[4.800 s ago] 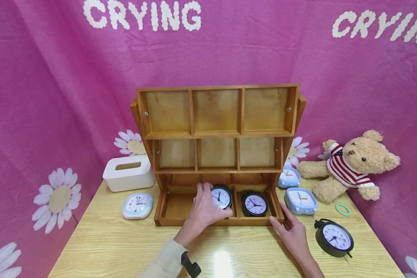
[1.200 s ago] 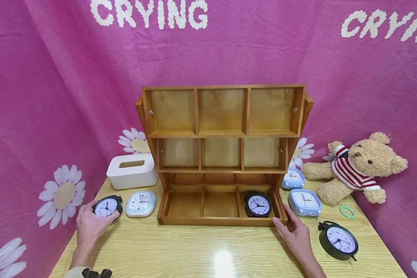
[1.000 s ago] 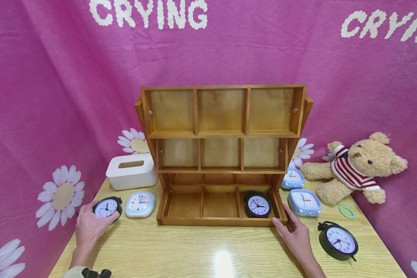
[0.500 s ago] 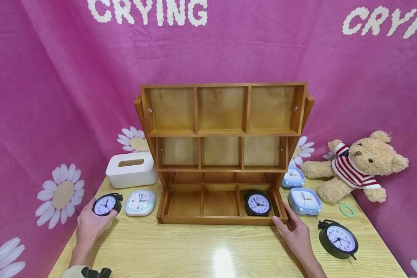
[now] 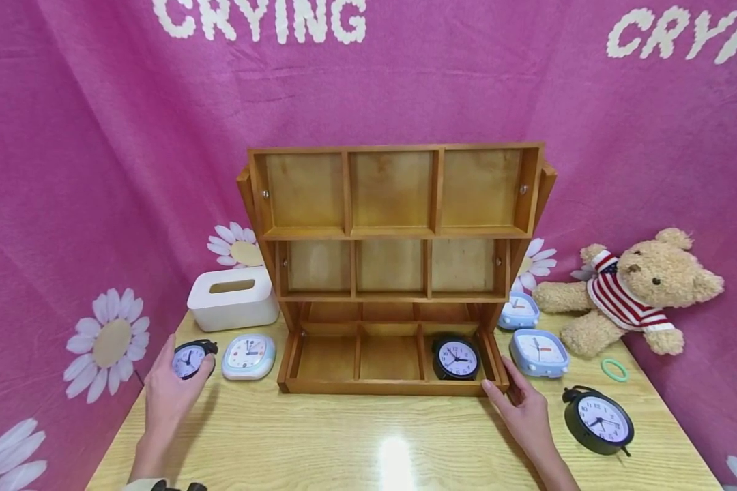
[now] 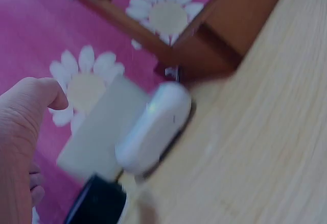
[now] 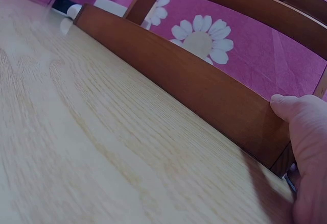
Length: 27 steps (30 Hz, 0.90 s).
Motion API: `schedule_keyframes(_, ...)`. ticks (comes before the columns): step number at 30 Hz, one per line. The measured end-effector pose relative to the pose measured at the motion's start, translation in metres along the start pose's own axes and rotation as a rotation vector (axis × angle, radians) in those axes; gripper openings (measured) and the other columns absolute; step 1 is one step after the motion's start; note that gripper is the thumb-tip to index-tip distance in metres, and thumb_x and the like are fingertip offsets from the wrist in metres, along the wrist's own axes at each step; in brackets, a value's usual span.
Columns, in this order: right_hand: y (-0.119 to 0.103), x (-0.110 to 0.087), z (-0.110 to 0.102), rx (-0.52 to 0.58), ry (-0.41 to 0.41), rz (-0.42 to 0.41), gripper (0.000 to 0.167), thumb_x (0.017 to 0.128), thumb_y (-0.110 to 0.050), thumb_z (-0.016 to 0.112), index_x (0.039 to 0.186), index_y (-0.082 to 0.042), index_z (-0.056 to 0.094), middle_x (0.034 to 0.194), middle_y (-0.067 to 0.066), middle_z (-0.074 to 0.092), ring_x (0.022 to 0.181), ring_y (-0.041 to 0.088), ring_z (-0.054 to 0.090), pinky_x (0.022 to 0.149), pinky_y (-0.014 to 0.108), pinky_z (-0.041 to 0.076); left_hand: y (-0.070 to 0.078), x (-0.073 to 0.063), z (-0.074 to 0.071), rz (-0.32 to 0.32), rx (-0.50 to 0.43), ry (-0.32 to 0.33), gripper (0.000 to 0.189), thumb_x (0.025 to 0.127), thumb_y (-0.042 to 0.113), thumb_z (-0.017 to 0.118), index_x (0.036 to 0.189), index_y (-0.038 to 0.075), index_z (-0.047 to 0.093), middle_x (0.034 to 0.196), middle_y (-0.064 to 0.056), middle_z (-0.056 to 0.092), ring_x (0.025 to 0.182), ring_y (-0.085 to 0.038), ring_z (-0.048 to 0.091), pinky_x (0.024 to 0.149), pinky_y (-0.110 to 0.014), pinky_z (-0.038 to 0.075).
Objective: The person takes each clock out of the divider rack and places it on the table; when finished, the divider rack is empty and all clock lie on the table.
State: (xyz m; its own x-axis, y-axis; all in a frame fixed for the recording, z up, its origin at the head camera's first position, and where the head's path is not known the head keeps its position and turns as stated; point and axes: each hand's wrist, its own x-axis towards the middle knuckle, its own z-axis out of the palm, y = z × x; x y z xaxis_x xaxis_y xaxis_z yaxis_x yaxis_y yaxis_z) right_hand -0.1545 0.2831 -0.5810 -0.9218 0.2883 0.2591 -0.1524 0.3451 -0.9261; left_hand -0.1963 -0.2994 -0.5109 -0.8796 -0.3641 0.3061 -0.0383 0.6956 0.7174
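Note:
At the far left of the table, my left hand (image 5: 173, 392) is just off a round black alarm clock (image 5: 188, 361). In the left wrist view its thumb stands apart from that clock (image 6: 99, 203). Right beside this clock is a white and pale-blue clock (image 5: 249, 356). My right hand (image 5: 525, 416) holds the lower right corner of a tiered wooden shelf (image 5: 393, 387); in the right wrist view the thumb lies on the edge of its front board (image 7: 179, 76). Another round black alarm clock (image 5: 457, 359) stands in the bottom right compartment.
Behind the left clocks sits a white tissue box (image 5: 230, 300). Right of the shelf are a blue clock (image 5: 539, 353), a second one (image 5: 518, 310) behind it, a black alarm clock (image 5: 600, 421), a green ring (image 5: 615, 369) and a teddy bear (image 5: 639, 286).
My left hand took a black alarm clock from the bottom middle compartment, carried it left onto the table, and has now let go, moving slightly off it. The right hand stays at the shelf corner.

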Motion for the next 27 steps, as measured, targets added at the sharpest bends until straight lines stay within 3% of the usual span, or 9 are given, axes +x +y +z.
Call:
schedule_keyframes(7, 0.000, 0.000, -0.001, -0.001, -0.005, 0.011, 0.064, 0.095, -0.009, 0.078, 0.151, 0.004, 0.051, 0.146, 0.032, 0.054, 0.114, -0.015, 0.053, 0.095, 0.005, 0.044, 0.026, -0.011, 0.013, 0.054, -0.064, -0.004, 0.083, 0.087, 0.028, 0.080, 0.153, -0.006, 0.045, 0.150, -0.034, 0.049, 0.141, -0.051, 0.044, 0.116, -0.064, 0.037)
schedule_keyframes(20, 0.003, 0.000, 0.000, 0.002, -0.009, -0.010, 0.063, 0.095, -0.008, 0.077, 0.151, 0.005, 0.050, 0.144, 0.033, 0.055, 0.115, -0.013, 0.053, 0.095, 0.005, 0.044, 0.046, -0.027, 0.044, 0.209, -0.128, 0.034, 0.065, 0.084, 0.019, 0.083, 0.140, -0.006, 0.061, 0.138, -0.030, 0.063, 0.129, -0.050, 0.058, 0.109, -0.061, 0.043)
schedule_keyframes(27, 0.002, 0.000, -0.001, -0.014, -0.010, 0.001, 0.064, 0.095, -0.011, 0.078, 0.152, 0.002, 0.051, 0.144, 0.031, 0.056, 0.114, -0.015, 0.053, 0.095, 0.005, 0.043, 0.062, -0.036, 0.062, 0.281, -0.195, 0.012, 0.054, 0.082, 0.010, 0.084, 0.131, -0.006, 0.068, 0.127, -0.026, 0.070, 0.106, -0.046, 0.070, 0.090, -0.057, 0.056)
